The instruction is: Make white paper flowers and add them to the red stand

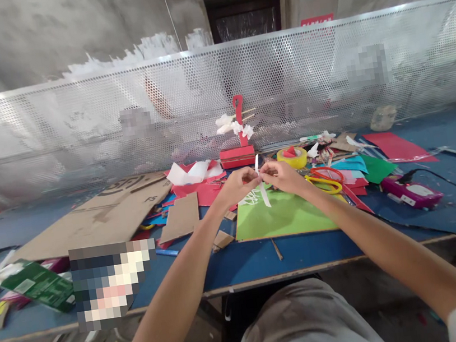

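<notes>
Over a light green sheet [290, 220], my left hand [241, 184] and my right hand [282, 177] meet with their fingertips pinched on a narrow white paper strip [265, 196]. The strip stands nearly upright, its ends showing above and below the fingers. Thin white paper shreds [250, 196] lie on the sheet beside my left hand. Just beyond my hands stands a red cardboard piece [237, 157] with a box-like base, a curved upright and white flower-like tufts [237, 127]. Yellow-handled scissors [325, 185] lie to the right of my right hand.
Brown cardboard [90, 218] covers the left of the blue table [241, 265]. A tape roll [293, 157], coloured paper scraps [350, 168] and a purple device [412, 192] with a black cord lie rightward. A perforated metal screen [184, 103] rises behind.
</notes>
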Motion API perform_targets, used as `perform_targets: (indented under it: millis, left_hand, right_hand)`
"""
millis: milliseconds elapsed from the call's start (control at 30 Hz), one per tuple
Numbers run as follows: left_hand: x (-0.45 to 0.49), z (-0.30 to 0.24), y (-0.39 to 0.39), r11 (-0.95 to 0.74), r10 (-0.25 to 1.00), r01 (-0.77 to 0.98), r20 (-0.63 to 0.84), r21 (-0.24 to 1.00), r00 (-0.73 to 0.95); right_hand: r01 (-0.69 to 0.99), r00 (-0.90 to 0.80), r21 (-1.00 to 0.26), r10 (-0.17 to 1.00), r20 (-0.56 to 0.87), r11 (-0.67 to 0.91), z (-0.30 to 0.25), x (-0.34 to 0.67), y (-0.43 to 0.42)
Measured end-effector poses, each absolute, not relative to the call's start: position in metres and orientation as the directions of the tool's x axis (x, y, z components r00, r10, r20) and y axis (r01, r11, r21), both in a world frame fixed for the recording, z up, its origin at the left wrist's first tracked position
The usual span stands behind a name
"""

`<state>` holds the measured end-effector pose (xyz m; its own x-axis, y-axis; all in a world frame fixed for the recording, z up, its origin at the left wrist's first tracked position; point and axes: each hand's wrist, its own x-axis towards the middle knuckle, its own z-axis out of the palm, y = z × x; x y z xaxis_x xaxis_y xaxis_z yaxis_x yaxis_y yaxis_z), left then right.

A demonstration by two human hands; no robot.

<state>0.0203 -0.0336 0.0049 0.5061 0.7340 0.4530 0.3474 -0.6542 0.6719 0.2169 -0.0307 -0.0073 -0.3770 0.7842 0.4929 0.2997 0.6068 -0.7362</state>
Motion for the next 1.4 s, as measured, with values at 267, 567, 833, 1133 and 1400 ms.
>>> perform_targets:
  millis: [267,567,833,1133,1400]
  left_hand:
    - [0.0194,0.0025,-0.0299,-0.648,0.736,0.337,0.449,0.683,0.506]
    - [0.0199,0.0019,-0.0291,-0.656,0.734,0.349,0.459,0.669,0.5]
    - [0.0199,0.0043,-0.0312,-0.659,0.731,0.352,0.456,0.665,0.508]
    - [0.0198,0.0045,-0.0323,-0.656,0.727,0.337,0.443,0.676,0.525]
    - [0.0191,0.002,-0.0294,-0.668,0.72,0.342,0.455,0.661,0.524]
  right_hand:
    - [0.276,-0.372,-0.769,0.802,0.468,0.577,-0.006,0.2159,-0.0335]
    - [0.293,-0.366,-0.761,0.803,0.47,0.579,-0.0059,0.216,-0.0322]
    - [0.281,-0.383,-0.752,0.789,0.481,0.596,-0.0073,0.217,-0.0307]
    - [0.322,-0.4,-0.716,0.775,0.49,0.619,-0.0053,0.2174,-0.032]
    - [0.319,-0.411,-0.716,0.771,0.486,0.621,-0.0078,0.2166,-0.0305]
